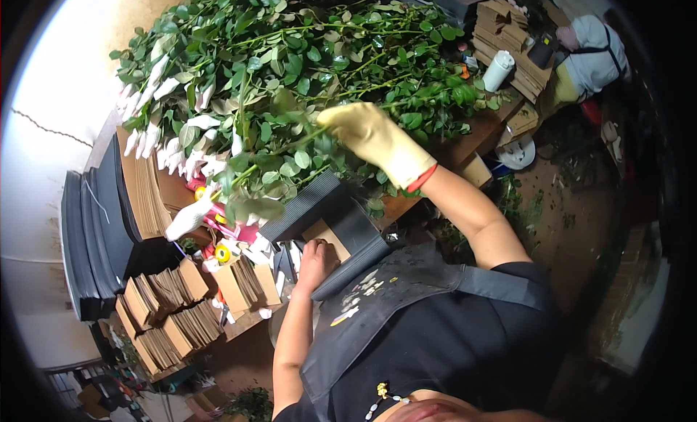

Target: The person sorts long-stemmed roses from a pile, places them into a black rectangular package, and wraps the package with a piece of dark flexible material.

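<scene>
My right hand [367, 139], in a yellow glove with a red cuff, is closed on a leafy rose stem [290, 142]. A flower head in a white sleeve [187, 220] hangs at the lower left, apparently on that stem. My bare left hand [317, 261] has its fingers curled inside a dark corrugated cardboard wrapper [363, 233], against a tan inner piece [327, 232]; what it grips is unclear. Behind both hands lies a big heap of long-stemmed roses [290, 51], many heads covered in white sleeves.
Stacked dark sheets [94, 240] and bundled tan cardboard [167, 335] stand at left, beside small clutter. At upper right are a white cylinder [497, 71], more cardboard [508, 37] and another person [595, 59]. Leaves litter the floor [555, 204] on the right.
</scene>
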`<state>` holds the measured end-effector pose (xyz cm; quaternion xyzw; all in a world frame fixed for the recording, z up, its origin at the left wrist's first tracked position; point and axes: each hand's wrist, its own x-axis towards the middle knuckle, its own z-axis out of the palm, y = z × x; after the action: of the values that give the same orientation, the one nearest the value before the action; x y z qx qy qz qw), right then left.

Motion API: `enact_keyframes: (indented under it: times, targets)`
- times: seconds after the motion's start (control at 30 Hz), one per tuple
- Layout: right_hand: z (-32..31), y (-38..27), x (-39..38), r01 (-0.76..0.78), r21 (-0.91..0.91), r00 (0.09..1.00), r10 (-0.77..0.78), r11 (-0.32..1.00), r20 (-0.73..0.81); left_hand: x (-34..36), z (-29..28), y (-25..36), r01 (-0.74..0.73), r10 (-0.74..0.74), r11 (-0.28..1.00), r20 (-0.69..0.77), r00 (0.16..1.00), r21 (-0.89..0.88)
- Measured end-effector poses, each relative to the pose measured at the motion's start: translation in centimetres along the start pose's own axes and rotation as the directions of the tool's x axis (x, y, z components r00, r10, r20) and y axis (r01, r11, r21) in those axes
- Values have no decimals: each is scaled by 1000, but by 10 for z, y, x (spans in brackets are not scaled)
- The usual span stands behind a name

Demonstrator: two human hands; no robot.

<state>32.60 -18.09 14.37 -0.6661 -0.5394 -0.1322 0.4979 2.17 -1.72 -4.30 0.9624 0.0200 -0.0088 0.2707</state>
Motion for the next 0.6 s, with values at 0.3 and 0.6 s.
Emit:
enact_keyframes:
  times: [0.3,0.6]
  targets:
    - [-52,28,-31,-40,-58,996,45,997,80,-10,6,-3,53,-53,998,-6,999,-20]
    - [-70,-6,-108,-279,-226,736,359,933,574,-36,29,-44,144,-153,947,-9,988,-288]
